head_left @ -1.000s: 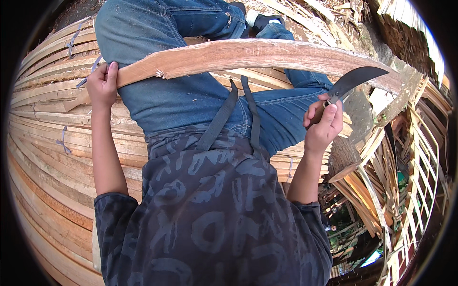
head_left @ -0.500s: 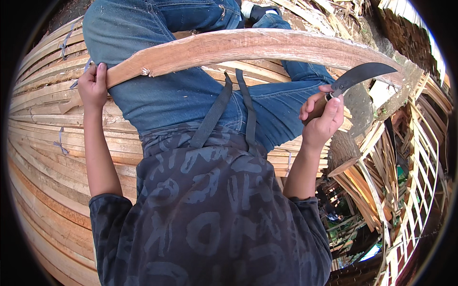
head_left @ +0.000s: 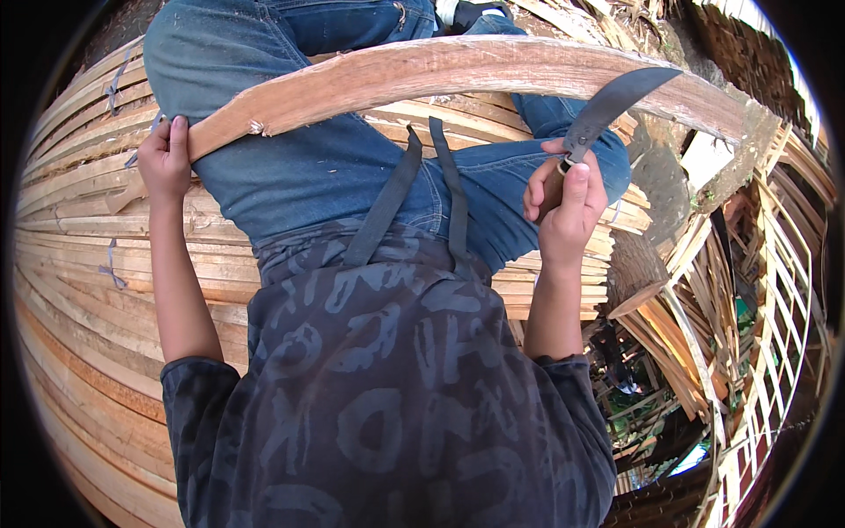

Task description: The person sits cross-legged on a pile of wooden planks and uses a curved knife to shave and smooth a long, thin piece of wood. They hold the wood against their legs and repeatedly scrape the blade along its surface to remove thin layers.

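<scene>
Shifted leftward, a knife [head_left: 616, 107] sits in the right hand [head_left: 568, 198], fingers clamped. The left hand [head_left: 165, 165] clamps the left end of a plank [head_left: 396, 84] across the legs [head_left: 299, 172]; likely stiff, best end-held.

The left hand [head_left: 165, 160] grips one end of a board [head_left: 396, 77], which crosses the jeans [head_left: 308, 180]. The right hand [head_left: 570, 201] holds a knife [head_left: 588, 132]; ahead of this grip, its curved blade [head_left: 623, 95] overlaps the board, contact unclear. Slats [head_left: 75, 251] lie beside the board grip, a log [head_left: 635, 273] right of the knife grip.
</scene>
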Motion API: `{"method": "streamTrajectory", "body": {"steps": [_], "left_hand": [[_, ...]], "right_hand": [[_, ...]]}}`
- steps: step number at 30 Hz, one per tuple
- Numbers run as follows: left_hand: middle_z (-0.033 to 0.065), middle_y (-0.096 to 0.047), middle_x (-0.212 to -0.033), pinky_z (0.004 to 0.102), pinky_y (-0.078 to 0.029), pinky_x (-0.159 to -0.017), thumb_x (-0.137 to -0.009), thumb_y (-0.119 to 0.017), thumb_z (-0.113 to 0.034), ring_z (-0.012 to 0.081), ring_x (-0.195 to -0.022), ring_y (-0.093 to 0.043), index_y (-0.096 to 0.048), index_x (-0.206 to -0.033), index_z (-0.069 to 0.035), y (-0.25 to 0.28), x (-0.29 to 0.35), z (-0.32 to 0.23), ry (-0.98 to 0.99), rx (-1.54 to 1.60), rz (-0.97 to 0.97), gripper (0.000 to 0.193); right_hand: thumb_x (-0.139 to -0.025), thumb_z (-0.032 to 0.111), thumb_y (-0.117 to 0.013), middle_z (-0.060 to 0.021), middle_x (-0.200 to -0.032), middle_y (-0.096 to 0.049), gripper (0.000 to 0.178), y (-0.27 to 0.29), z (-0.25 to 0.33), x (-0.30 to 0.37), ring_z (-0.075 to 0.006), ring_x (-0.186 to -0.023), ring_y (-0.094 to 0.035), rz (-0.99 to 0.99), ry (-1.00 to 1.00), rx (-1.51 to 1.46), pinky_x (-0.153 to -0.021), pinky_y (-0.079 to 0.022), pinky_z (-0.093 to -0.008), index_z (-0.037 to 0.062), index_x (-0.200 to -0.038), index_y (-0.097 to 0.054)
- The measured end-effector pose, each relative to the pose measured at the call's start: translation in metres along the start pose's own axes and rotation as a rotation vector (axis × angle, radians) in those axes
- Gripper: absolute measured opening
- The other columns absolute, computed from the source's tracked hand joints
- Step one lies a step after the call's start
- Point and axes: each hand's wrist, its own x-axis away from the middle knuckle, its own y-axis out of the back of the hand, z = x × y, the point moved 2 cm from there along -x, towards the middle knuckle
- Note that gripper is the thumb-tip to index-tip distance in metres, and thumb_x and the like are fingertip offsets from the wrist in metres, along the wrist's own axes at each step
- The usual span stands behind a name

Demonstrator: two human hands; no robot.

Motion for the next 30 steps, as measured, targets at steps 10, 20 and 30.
{"method": "streamTrajectory", "body": {"steps": [10, 20, 30], "left_hand": [[0.0045, -0.037, -0.053, 0.0297, -0.029, -0.049, -0.093, -0.057, -0.032, 0.0103, -0.053, -0.034, -0.049, -0.064, 0.001, 0.0, -0.001, 0.001, -0.001, -0.042, -0.036, 0.045], [0.0032, -0.038, -0.053, 0.0281, -0.029, -0.05, -0.094, -0.057, -0.03, 0.0092, -0.054, -0.035, -0.05, -0.065, 0.001, -0.003, 0.0, 0.005, -0.02, 0.03, -0.04, 0.043], [0.0042, -0.04, -0.054, 0.0281, -0.031, -0.05, -0.093, -0.057, -0.03, 0.009, -0.054, -0.036, -0.053, -0.067, 0.001, 0.0, 0.0, 0.007, 0.001, -0.023, -0.024, 0.041]], "right_hand": [[-0.099, 0.017, -0.046, 0.0003, -0.057, -0.05, 0.026, -0.01, -0.009, 0.008, -0.005, -0.051, -0.046, 0.024, -0.005, 0.266, -0.046, -0.035, -0.0209, -0.0021, -0.112, -0.058], [-0.101, 0.023, -0.043, -0.0017, -0.057, -0.048, 0.028, 0.003, 0.004, 0.0, -0.0052, -0.046, -0.041, -0.109, 0.023, -0.005, -0.043, -0.033, -0.0189, 0.0, -0.108, -0.056], [-0.098, 0.014, -0.048, -0.0002, -0.057, -0.051, 0.024, -0.008, -0.009, 0.011, -0.0053, -0.049, -0.045, 0.007, -0.007, 0.35, -0.046, -0.035, -0.0214, -0.002, -0.11, -0.059]]}}
